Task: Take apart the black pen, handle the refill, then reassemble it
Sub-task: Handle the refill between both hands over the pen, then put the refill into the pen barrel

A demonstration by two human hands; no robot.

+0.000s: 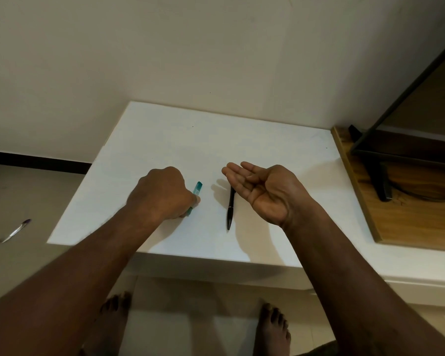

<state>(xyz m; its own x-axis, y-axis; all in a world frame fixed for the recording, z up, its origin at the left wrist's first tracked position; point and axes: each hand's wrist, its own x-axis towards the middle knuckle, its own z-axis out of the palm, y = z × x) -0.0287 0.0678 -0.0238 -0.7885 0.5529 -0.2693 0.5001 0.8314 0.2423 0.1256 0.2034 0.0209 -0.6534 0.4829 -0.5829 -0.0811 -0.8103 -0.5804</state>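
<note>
The black pen lies whole on the white table, tip towards me, just left of my right hand. That hand hovers palm up with fingers apart and holds nothing; its fingertips hide the pen's far end. My left hand rests knuckles up on the table, its fingers closed around a teal pen whose upper end sticks out to the right of the fist.
A wooden board with a black stand sits at the table's right edge. A clear pen with a purple end lies on the floor at left. My bare feet stand below the table's front edge.
</note>
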